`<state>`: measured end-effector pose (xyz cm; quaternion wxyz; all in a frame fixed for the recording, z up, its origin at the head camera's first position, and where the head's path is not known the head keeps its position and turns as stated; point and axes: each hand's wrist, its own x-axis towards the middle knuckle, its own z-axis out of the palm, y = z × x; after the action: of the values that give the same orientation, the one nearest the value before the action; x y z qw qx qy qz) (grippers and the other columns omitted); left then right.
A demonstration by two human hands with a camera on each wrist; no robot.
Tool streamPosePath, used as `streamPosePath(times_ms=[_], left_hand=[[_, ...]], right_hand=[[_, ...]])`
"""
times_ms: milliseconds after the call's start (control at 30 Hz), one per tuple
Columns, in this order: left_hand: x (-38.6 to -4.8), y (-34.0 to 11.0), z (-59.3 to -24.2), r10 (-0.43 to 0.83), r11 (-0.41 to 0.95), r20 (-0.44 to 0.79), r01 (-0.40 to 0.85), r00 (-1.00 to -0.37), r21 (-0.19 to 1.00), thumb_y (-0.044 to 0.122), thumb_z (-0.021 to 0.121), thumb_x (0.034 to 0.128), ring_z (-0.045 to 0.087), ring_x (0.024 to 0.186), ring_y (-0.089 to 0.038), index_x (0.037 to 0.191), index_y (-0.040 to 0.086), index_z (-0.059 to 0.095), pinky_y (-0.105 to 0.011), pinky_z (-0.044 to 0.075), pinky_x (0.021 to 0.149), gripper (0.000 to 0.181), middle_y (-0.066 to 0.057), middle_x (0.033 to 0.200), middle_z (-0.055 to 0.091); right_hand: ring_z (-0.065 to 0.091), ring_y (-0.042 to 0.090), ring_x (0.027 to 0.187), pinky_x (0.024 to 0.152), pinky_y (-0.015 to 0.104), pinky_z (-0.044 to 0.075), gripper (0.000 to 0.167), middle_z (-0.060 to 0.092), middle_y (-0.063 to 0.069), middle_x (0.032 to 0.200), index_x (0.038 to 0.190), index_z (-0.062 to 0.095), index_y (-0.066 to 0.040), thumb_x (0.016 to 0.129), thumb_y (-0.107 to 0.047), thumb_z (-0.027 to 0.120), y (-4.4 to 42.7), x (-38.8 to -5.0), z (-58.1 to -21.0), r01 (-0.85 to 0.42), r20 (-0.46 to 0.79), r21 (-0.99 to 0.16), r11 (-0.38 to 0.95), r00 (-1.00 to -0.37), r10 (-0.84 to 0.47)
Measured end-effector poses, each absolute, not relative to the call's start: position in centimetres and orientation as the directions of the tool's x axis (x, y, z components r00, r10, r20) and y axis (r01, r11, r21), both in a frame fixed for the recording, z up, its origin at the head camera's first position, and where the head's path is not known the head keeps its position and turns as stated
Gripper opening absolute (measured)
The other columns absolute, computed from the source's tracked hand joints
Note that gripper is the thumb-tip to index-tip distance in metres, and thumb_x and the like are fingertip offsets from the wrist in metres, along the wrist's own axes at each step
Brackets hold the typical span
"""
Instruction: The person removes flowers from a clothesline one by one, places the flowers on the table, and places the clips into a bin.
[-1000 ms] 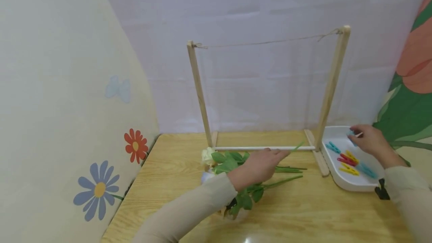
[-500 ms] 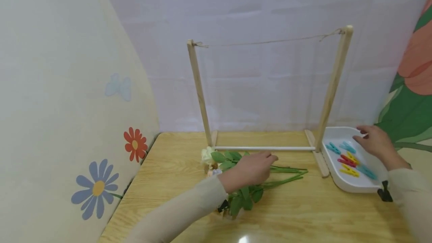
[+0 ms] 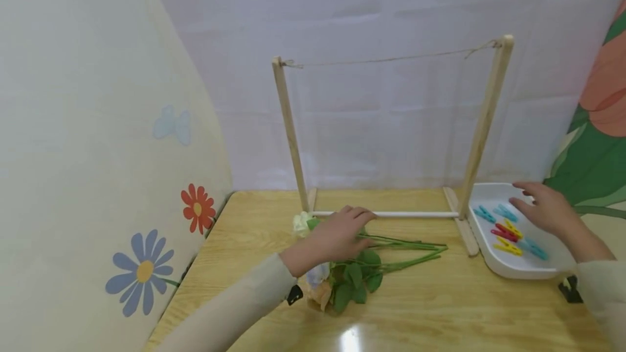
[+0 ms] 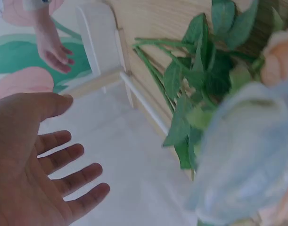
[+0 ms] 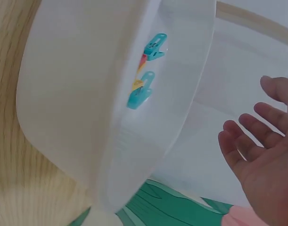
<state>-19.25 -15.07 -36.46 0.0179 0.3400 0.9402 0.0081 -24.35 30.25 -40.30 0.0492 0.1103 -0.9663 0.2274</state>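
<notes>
My left hand (image 3: 337, 235) hovers over the artificial flowers on the table, fingers spread and holding nothing; in the left wrist view its palm stands apart from them. The flowers have green leaves (image 3: 354, 284), thin stems (image 3: 415, 262) pointing right, and white, pale blue and peach heads, partly hidden by the hand. My right hand (image 3: 548, 208) is held above the far right side of a white tray (image 3: 518, 272), fingers loosely bent and holding nothing. Blue clothespins (image 3: 506, 212), a red clothespin (image 3: 504, 233) and yellow clothespins (image 3: 508, 247) lie in the tray.
Behind the flowers stands a wooden frame (image 3: 484, 129) with a string (image 3: 386, 60) tied between its posts and a white bar (image 3: 415, 214) low down. A white cloth (image 3: 381, 140) hangs behind it. A painted wall (image 3: 161, 69) borders the table's left.
The right hand has let go of a blue clothespin, now in the tray, and moved slightly right. The left hand has released a green stem and moved left over the flowers.
</notes>
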Motion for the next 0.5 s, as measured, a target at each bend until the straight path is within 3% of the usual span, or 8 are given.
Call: streamPosePath(times_ms=[200, 333, 500], left_hand=[[-19.1, -17.9, -35.8, 0.626, 0.776, 0.086, 0.630, -0.775, 0.033, 0.050, 0.061, 0.0988, 0.049, 0.136, -0.027, 0.151, 0.015, 0.047, -0.045, 0.050, 0.105, 0.064, -0.006, 0.150, 0.050], [-18.7, -19.6, -35.6, 0.590, 0.796, 0.128, 0.601, -0.797, 0.077, 0.049, 0.062, 0.0985, 0.047, 0.138, -0.028, 0.151, 0.013, 0.047, -0.048, 0.047, 0.108, 0.065, -0.007, 0.151, 0.049], [-18.1, -22.1, -36.1, 0.555, 0.800, 0.233, 0.589, -0.798, 0.111, 0.047, 0.066, 0.0968, 0.048, 0.137, -0.030, 0.149, 0.011, 0.048, -0.051, 0.045, 0.109, 0.066, -0.010, 0.151, 0.049]], right_hand=[[0.044, 0.060, 0.120, 0.097, 0.072, 0.038, 0.051, 0.049, 0.044, 0.132, 0.133, 0.050, 0.018, 0.100, -0.018, 0.065, 29.6, -23.2, -40.8, -0.396, 0.300, -0.346, 0.851, -0.906, -0.299], [0.049, 0.059, 0.115, 0.094, 0.071, 0.040, 0.050, 0.053, 0.043, 0.127, 0.129, 0.054, 0.017, 0.093, -0.013, 0.073, 29.3, -22.2, -41.7, -0.522, 0.456, -0.279, 0.806, -0.811, -0.367], [0.052, 0.058, 0.114, 0.098, 0.068, 0.041, 0.059, 0.056, 0.041, 0.126, 0.130, 0.055, 0.014, 0.088, -0.020, 0.079, 28.8, -21.1, -42.8, -0.570, 0.537, -0.184, 0.801, -0.741, -0.403]])
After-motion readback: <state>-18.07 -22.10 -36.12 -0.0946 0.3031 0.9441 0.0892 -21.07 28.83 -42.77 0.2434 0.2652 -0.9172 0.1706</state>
